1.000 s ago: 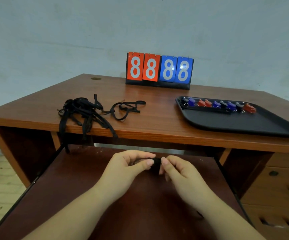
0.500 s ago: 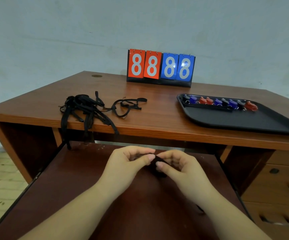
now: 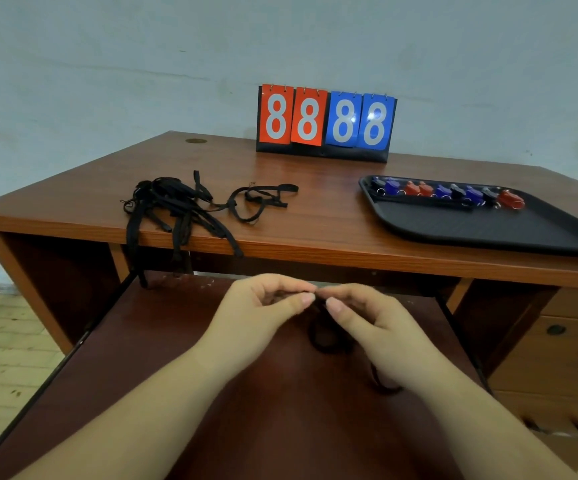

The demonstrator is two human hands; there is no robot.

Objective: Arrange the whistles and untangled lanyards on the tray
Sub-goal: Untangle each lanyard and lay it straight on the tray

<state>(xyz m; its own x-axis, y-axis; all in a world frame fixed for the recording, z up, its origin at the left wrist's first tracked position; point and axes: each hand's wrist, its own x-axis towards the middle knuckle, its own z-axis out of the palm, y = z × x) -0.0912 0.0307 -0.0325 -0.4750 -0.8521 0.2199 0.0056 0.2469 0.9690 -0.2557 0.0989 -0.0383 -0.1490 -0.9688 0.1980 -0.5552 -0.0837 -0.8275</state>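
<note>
- Fingers of the left hand [image 3: 263, 306] and the right hand [image 3: 367, 320] meet tip to tip above the pull-out shelf [image 3: 176, 393], curled and pinching one black lanyard [image 3: 329, 336] between them.
- Below the fingertips the strap sags in a loose loop, and a further length trails under the right palm.
- Beyond the fingers and to their left, the tangled pile of lanyards [image 3: 173, 209] lies on the desk [image 3: 315, 223], with several straps hanging over its front edge.
- Beyond and to the right sits the black tray [image 3: 488, 230], with a row of red, blue and black whistles [image 3: 446, 194] along its far side.
- By its looks the strap is light, limp and flat, so it should sag and twist wherever unsupported.
- Pinching close on either side of a knot seems best, then holding both ends to carry it.
</note>
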